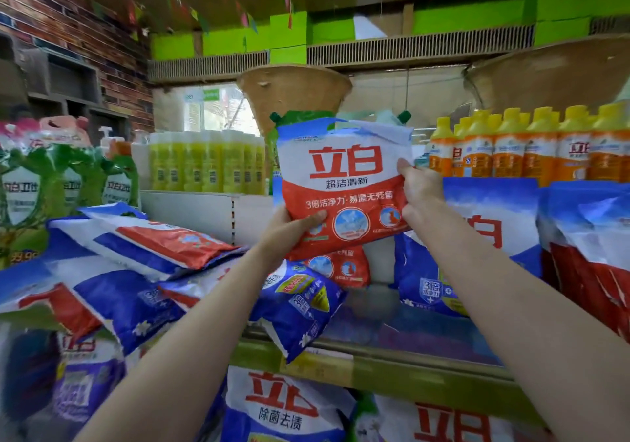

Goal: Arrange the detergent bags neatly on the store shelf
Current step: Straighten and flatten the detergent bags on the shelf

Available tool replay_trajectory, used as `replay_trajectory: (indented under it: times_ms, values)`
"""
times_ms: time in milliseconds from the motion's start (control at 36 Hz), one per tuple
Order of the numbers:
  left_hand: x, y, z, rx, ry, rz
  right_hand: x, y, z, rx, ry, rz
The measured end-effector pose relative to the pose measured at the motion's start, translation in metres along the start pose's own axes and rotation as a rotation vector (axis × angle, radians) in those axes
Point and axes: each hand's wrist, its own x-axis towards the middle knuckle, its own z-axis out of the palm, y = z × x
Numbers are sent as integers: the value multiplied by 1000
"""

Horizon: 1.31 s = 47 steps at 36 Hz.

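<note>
I hold a red and white detergent bag point(344, 182) upright in the air in front of the shelf. My left hand point(289, 230) grips its lower left corner, thumb across the front. My right hand point(421, 192) pinches its right edge. Behind and below it a second red bag point(341, 267) stands on the shelf point(392, 370). A blue bag point(300, 305) lies tilted over the shelf's front edge. Several blue and red bags point(136, 254) lie in a loose heap at the left. A large blue bag point(484, 237) stands upright at the right.
Yellow bottles point(208, 165) and orange bottles point(525, 148) line the upper shelf behind. Green pouches point(64, 182) stand at the far left. More bags point(283, 404) fill the lower shelf. A woven basket point(293, 93) hangs above. Bare shelf floor shows under the held bag.
</note>
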Motion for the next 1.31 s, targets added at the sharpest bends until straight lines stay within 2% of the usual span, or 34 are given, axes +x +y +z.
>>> replay_trajectory:
  times_ms: [111,167,222,361,444,500,611,667,722,861,972,1111,1194,1306]
  values:
    - [5,0,0,-79,61,-8,3,-2,-17,55,-175,40]
    - [7,5,-1,-49,68,-20,6,0,-24,48,-209,9]
    - [10,9,-4,4,74,-37,10,0,-29,-8,-147,-89]
    - [13,10,-7,114,74,-75,23,0,-36,-433,79,-374]
    - [13,9,-5,111,98,-93,15,-1,-35,-462,49,-348]
    - [14,7,-7,88,136,-111,2,-5,-37,-390,-97,-196]
    - [18,5,-12,10,222,-141,-19,0,-39,-461,-546,69]
    - [19,6,-12,13,240,-145,-22,8,-36,-387,-711,125]
    - [22,7,-14,23,233,-152,-23,15,-30,-330,-764,113]
    - [25,13,-20,33,103,-235,-14,28,-20,-319,-680,56]
    - [26,14,-32,117,-145,-179,-10,35,-20,-323,-628,-16]
    - [23,20,-34,265,-233,-132,-10,44,-20,-310,-610,-57]
    - [28,23,-35,305,-191,-93,-9,48,-16,-298,-588,-64]
    - [38,17,-36,380,20,-43,-6,54,-4,-303,-549,-80]
